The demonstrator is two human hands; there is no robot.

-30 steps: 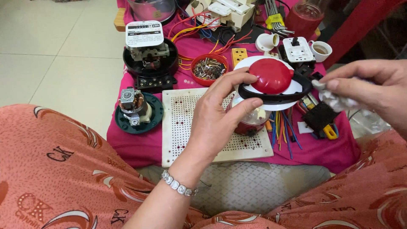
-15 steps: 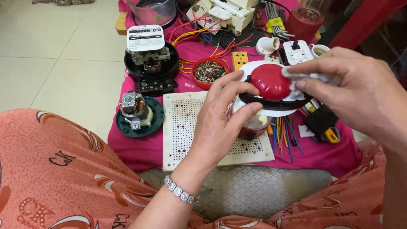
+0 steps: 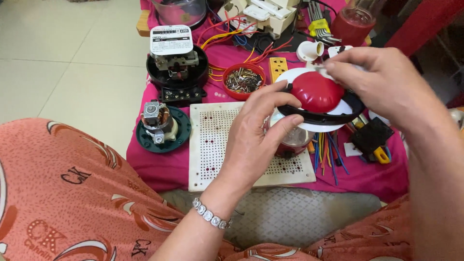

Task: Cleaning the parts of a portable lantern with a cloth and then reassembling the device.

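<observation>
The red dome lid (image 3: 316,90), ringed by a black band on a white disc, sits tilted over a small clear jar (image 3: 293,140) above the right part of the white perforated board (image 3: 212,145). My left hand (image 3: 256,140) comes at the lid from its left side: the fingers are curled, thumb under the white rim and fingertips against the black band, so it grips the lid's left edge. My right hand (image 3: 382,84) lies over the lid's upper right, fingers pinched together on a small pale piece, perhaps a cloth or paper, pressed at the top edge of the red dome; I cannot tell just what that piece is. A silver bracelet (image 3: 210,215) circles my left wrist below the board.

Just left of the lid, a red bowl of metal screws and bits (image 3: 243,79) stands on the magenta cloth that covers the surface (image 3: 159,166). Further left of the lid are a black round meter with a white plate (image 3: 176,60) and, below it, a small motor on a dark green base (image 3: 161,126). Right of the lid and beneath it lie coloured wire pieces (image 3: 327,150) and a black block with a yellow-handled tool (image 3: 374,140). Above the lid are a yellow socket (image 3: 279,66) and a white lamp holder (image 3: 309,50).
</observation>
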